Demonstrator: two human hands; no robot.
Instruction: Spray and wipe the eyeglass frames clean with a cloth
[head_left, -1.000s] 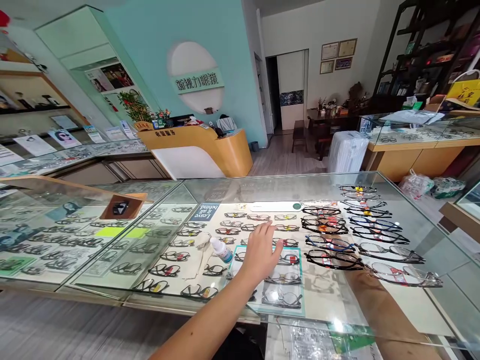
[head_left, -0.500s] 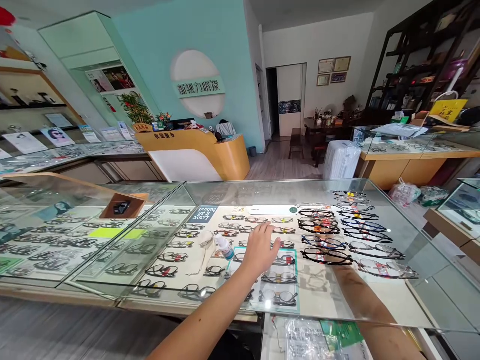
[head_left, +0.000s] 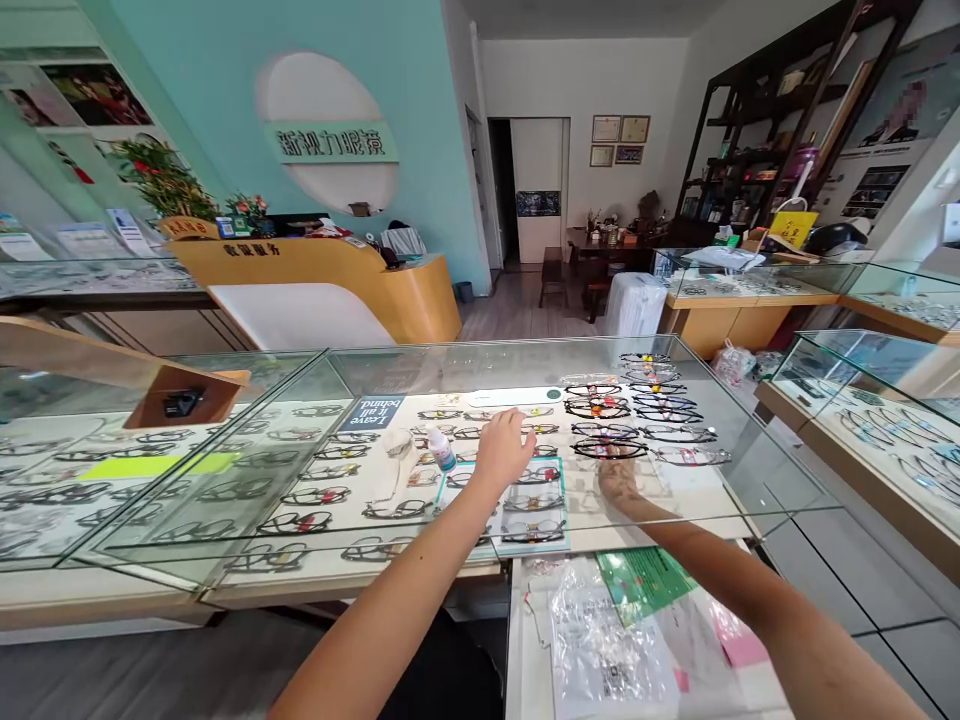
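My left hand (head_left: 504,450) lies on the glass top of the display case (head_left: 450,352), fingers spread and holding nothing. Below it, under the glass, are rows of eyeglasses and a teal-edged sheet (head_left: 564,500) with several pairs on it. My right arm reaches into the case from the near side. Seen through the glass, my right hand (head_left: 619,482) is at the nearest pair of black eyeglasses (head_left: 609,450) in a stacked row. Its fingertips are partly hidden by the frames, so whether they grip is unclear. A small white bottle (head_left: 441,448) stands left of my left hand.
A wooden-edged stand (head_left: 184,395) sits on the left counter. Plastic packets (head_left: 607,640) and a green sheet (head_left: 646,585) lie on a pulled-out surface below the case. Another glass case (head_left: 885,400) stands to the right. Behind are an orange reception desk (head_left: 315,265) and a wrapped suitcase (head_left: 634,303).
The view has turned to the right. My right hand has moved further forward under the glass, up to the nearest stacked eyeglasses. My left hand stays on the glass top.
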